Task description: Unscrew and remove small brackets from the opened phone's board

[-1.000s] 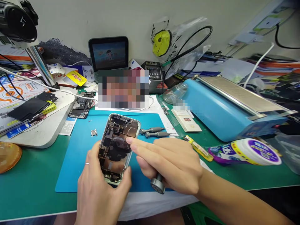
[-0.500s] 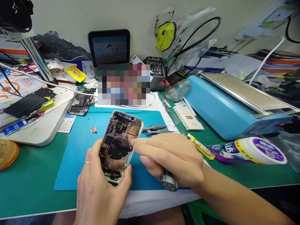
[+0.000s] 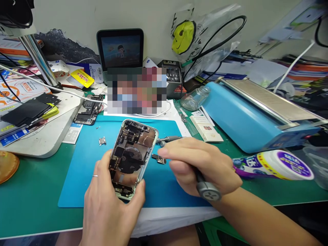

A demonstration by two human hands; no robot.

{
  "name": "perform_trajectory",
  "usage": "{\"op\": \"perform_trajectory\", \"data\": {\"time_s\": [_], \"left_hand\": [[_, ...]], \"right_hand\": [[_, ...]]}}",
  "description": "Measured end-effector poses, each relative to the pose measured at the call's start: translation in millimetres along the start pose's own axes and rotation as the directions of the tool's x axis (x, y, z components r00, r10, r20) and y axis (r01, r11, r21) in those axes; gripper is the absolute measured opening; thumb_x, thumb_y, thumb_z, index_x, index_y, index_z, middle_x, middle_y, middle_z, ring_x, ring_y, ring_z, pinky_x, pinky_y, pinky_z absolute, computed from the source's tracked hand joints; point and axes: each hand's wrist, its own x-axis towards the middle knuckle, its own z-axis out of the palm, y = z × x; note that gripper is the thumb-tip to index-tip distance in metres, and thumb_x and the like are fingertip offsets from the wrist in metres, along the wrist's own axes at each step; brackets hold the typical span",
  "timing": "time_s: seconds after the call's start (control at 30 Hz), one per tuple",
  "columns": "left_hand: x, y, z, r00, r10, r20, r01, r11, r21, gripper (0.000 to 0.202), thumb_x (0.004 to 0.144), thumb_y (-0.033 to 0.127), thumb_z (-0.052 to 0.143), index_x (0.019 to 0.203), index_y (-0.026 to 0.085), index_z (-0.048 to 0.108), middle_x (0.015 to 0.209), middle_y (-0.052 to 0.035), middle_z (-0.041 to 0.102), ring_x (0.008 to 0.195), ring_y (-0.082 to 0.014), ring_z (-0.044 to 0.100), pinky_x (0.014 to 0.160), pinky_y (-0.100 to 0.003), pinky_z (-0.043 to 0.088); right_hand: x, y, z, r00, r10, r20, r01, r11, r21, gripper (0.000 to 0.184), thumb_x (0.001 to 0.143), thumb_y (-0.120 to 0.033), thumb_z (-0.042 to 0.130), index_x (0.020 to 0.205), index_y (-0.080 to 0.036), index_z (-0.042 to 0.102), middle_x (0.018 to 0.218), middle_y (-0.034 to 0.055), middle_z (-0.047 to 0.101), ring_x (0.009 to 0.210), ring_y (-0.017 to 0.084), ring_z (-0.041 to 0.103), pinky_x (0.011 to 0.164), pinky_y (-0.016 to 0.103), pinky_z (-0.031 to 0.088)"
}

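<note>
My left hand grips the lower end of an opened smartphone, thumb on the right edge and fingers on the left. The phone is tilted above the blue mat, with circuit boards and a dark round patch showing inside. My right hand is closed around a screwdriver to the right of the phone, apart from it. Only the screwdriver's grey end cap shows plainly; its tip is hidden. A small dark metal part lies on the mat between phone and hand. Another small metal part lies left of the phone.
Behind my right hand lie more screwdrivers. A second opened phone rests at the back left by a white platform. On the right are a blue machine, a purple-and-white bottle and a glass jar.
My right hand has moved right, away from the phone, with the screwdriver still in it. The small dark part on the mat is now visible. My left hand keeps its hold on the phone.
</note>
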Motion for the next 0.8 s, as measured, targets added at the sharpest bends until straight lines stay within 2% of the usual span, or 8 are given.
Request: {"op": "perform_trajectory", "data": {"time_s": [0.07, 0.17, 0.4, 0.6, 0.7, 0.8], "left_hand": [[0.1, 0.6, -0.2, 1.000, 0.011, -0.001, -0.011, 1.000, 0.004, 0.068, 0.082, 0.043, 0.072, 0.142, 0.028, 0.043, 0.113, -0.0053, 0.070, 0.093, -0.0267, 0.073, 0.073, -0.037, 0.059], [0.3, 1.1, -0.3, 1.000, 0.020, -0.009, -0.020, 1.000, 0.009, 0.067, 0.083, 0.042, 0.072, 0.141, 0.028, 0.043, 0.111, -0.0047, 0.070, 0.091, -0.0255, 0.073, 0.072, -0.036, 0.059], [0.7, 1.5, 0.4, 1.000, 0.023, -0.009, -0.023, 1.000, 0.017, 0.067, 0.083, 0.041, 0.072, 0.142, 0.028, 0.042, 0.109, -0.0036, 0.070, 0.089, -0.0245, 0.073, 0.071, -0.035, 0.059], [0.2, 1.6, 1.8, 0.999, 0.044, -0.018, -0.043, 0.998, 0.035, 0.067, 0.083, 0.040, 0.072, 0.142, 0.027, 0.042, 0.115, -0.0057, 0.070, 0.092, -0.0254, 0.072, 0.072, -0.035, 0.059], [0.4, 1.1, 1.9, 0.999, 0.047, -0.006, -0.046, 0.998, 0.037, 0.067, 0.083, 0.039, 0.071, 0.143, 0.027, 0.042, 0.120, -0.0067, 0.069, 0.097, -0.0267, 0.072, 0.075, -0.037, 0.059], [0.7, 1.2, 1.4, 0.999, 0.053, 0.008, -0.054, 0.998, 0.037, 0.067, 0.084, 0.039, 0.070, 0.143, 0.027, 0.041, 0.123, -0.0079, 0.068, 0.101, -0.0285, 0.071, 0.077, -0.038, 0.058]], "right_hand": [[1.1, 1.0, 1.6, 1.000, 0.028, -0.005, -0.028, 0.998, -0.061, 0.017, 0.097, -0.014, 0.059, 0.113, -0.019, 0.062, 0.085, 0.0049, 0.073, 0.070, 0.015, 0.068, 0.057, 0.028, 0.058], [2.7, 0.8, 3.7, 0.995, 0.070, 0.075, -0.062, 0.993, -0.105, 0.030, 0.092, -0.018, 0.069, 0.120, -0.019, 0.058, 0.093, 0.0056, 0.070, 0.074, 0.015, 0.066, 0.055, 0.026, 0.056], [3.7, -5.2, 6.4, 0.970, 0.165, 0.181, -0.131, 0.974, -0.186, 0.039, 0.089, -0.017, 0.068, 0.126, -0.018, 0.055, 0.095, 0.0045, 0.058, 0.073, 0.013, 0.062, 0.053, 0.024, 0.054], [4.8, -2.7, 8.1, 0.976, 0.211, 0.062, -0.195, 0.961, -0.196, 0.040, 0.089, -0.013, 0.066, 0.127, -0.021, 0.056, 0.094, 0.0035, 0.056, 0.076, 0.014, 0.061, 0.054, 0.025, 0.053], [4.4, 0.5, 6.4, 0.971, 0.237, 0.017, -0.230, 0.957, -0.176, 0.042, 0.091, -0.020, 0.067, 0.131, -0.022, 0.056, 0.098, 0.0054, 0.057, 0.078, 0.016, 0.062, 0.058, 0.029, 0.055], [3.9, 3.1, 5.4, 0.969, 0.244, 0.024, -0.237, 0.956, -0.172, 0.046, 0.092, -0.029, 0.068, 0.135, -0.021, 0.054, 0.110, 0.0105, 0.061, 0.089, 0.021, 0.066, 0.072, 0.037, 0.060]]}}
